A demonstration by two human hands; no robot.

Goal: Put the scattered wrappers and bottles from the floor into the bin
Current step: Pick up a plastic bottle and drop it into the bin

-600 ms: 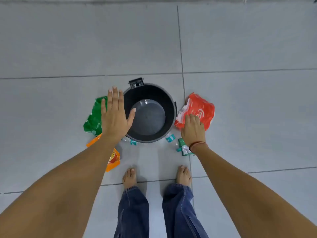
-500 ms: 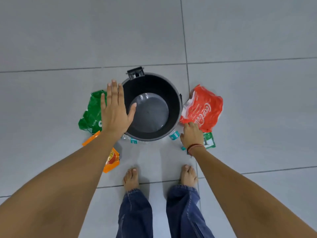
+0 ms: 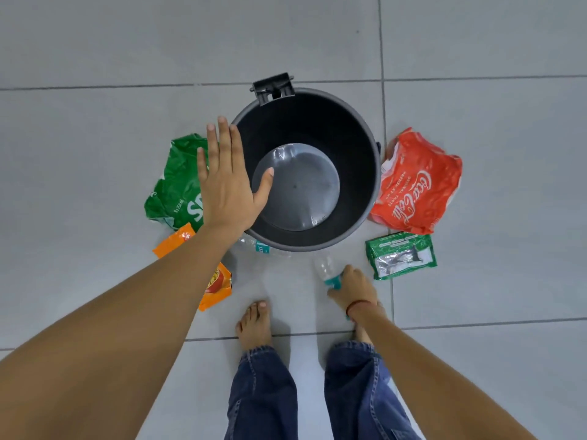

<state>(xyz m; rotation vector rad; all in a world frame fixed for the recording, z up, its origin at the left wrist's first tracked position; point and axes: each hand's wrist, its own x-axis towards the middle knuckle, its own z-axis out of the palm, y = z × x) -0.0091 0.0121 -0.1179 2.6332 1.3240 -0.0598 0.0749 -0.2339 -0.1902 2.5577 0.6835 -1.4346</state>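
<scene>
- Head view: black bin (image 3: 371, 173) stands upright on grey tiled floor (image 3: 95, 58), mouth open, hinge bracket on far rim.
- Left hand (image 3: 227, 188) flat, palm down, fingers (image 3: 219, 144) straight & spread, holding nothing; it's over bin's left rim, thumb over the opening. Can't tell if it touches the rim.
- Right hand (image 3: 352, 289) low near the floor just in front of bin, fingers curled round a clear bottle w/ teal label (image 3: 328, 274); bottle neck end sticks out toward bin.
- Second clear bottle (image 3: 263, 249) lies against bin's near-left base, partly under left forearm; teal label shows.
- Green wrapper (image 3: 174, 192) left of bin, partly behind left hand.
- Orange wrapper (image 3: 219, 287) near-left of bin, left forearm crossing over it.
- Red Coca-Cola wrapper (image 3: 416, 188) right of bin, touching or just beside its wall.
- Small green-&-silver packet (image 3: 400, 255) just in front of red one, right of right hand.
- Bare feet (image 3: 255, 325) & blue jeans at bottom centre.
</scene>
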